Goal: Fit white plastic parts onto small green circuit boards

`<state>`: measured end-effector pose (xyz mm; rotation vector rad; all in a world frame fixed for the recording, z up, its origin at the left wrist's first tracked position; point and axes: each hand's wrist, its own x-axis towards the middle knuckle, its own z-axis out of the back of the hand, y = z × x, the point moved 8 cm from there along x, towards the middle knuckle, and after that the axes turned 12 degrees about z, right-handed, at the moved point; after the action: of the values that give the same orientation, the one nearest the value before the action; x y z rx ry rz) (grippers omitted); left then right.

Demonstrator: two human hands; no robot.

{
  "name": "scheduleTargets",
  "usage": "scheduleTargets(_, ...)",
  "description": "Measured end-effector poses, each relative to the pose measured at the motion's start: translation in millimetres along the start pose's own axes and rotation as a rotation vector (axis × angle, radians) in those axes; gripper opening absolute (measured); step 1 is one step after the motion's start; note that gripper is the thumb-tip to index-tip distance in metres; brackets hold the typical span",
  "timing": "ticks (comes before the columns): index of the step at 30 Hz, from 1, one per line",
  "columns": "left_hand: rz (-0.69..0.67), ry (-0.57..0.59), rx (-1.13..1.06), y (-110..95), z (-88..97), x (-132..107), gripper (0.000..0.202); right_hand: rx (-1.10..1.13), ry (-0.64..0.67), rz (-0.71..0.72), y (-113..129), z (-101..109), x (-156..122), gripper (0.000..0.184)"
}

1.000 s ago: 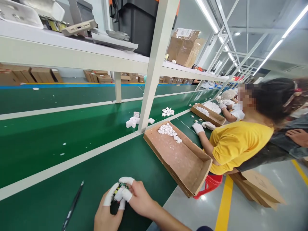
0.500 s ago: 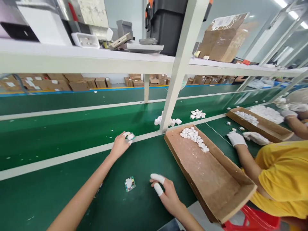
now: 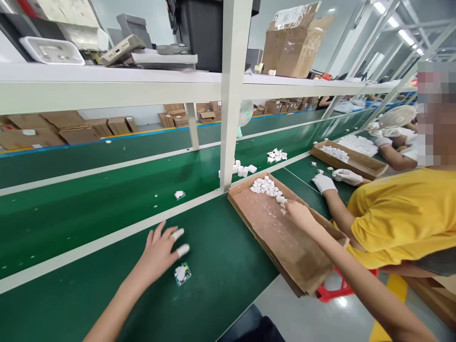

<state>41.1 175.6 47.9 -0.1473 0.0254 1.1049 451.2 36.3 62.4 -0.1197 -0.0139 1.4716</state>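
My left hand [image 3: 162, 254] is open over the green bench, its fingers spread and white cots on its thumb and index finger. Just below those fingertips lies a small circuit board [image 3: 182, 274] topped with a white lump. Another circuit board [image 3: 180, 194] rests on the green belt beyond the pale rail. My right hand [image 3: 299, 216] reaches into a shallow cardboard tray [image 3: 263, 230], fingers pinched at the near end of a cluster of white lumps [image 3: 265, 186]. White finger cots blend with the lumps, so what the pinch holds is unclear.
A white post [image 3: 231, 99] rises beside the tray and carries a loaded shelf [image 3: 142, 92]. White blocks [image 3: 244, 170] and a white pile [image 3: 277, 155] sit on the belt. To the right, a co-worker in a yellow shirt [image 3: 399, 213] works with gloved hands beside another cardboard tray [image 3: 366, 167].
The circuit board my left hand held now lies on the belt, and that hand has drawn back, opened, toward the other board. My right hand has moved into the tray. The view has turned right.
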Motion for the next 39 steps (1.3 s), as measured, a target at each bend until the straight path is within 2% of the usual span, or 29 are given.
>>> scheduleTargets(3, -0.010, 0.120, 0.109, -3.4, -33.5, -43.5, 0.052, -0.071, 0.090, 0.042, -27.7, -25.3, 26.3, 0.024)
scheduleTargets(6, 0.025, 0.102, 0.165, -1.3, -49.1, -57.0, 0.032, -0.125, 0.143, 0.119, -31.5, -38.6, 31.8, 0.025)
scheduleTargets(8, 0.035, 0.057, 0.149, -1.0, -50.6, -55.3, 0.025, -0.158, 0.164, 0.156, -32.8, -42.4, 29.7, 0.027)
scheduleTargets(13, -0.017, -0.068, 0.068, -7.1, -49.5, -47.8, 0.031, -0.229, 0.183, 0.172, -41.6, -47.2, 25.8, 0.032)
scheduleTargets(21, -0.163, -0.240, -0.110, -43.4, -57.0, -56.0, 0.026, -0.261, 0.204, 0.202, -44.4, -57.0, 33.8, 0.029)
scheduleTargets(26, -0.171, -0.282, -0.175, -43.9, -60.0, -60.5, 0.033, -0.231, 0.189, 0.206, -44.8, -49.6, 31.2, 0.022)
scheduleTargets(30, -0.160, -0.274, -0.193, -37.8, -64.0, -61.1, 0.027, -0.169, 0.145, 0.164, -42.2, -34.5, 29.1, 0.022)
scheduleTargets(33, -0.159, -0.278, -0.216, -37.7, -67.1, -62.7, 0.030, -0.104, 0.093, 0.147, -25.2, -13.9, 25.4, 0.028)
scheduleTargets(35, -0.161, -0.279, -0.227, -39.6, -69.3, -64.0, 0.033, -0.065, 0.043, 0.147, 1.4, 3.5, 16.4, 0.032)
scheduleTargets(37, -0.171, -0.276, -0.235, -42.8, -70.9, -65.4, 0.034, -0.001, -0.022, 0.201, 45.3, 18.5, 0.8, 0.033)
scheduleTargets(38, -0.176, -0.275, -0.240, -44.5, -71.0, -66.1, 0.034, 0.042, -0.057, 0.260, 73.1, 23.0, -8.8, 0.031)
scheduleTargets(39, -0.178, -0.274, -0.247, -46.0, -70.5, -66.8, 0.034, 0.146, -0.146, 0.380, 106.1, 29.2, -19.9, 0.025)
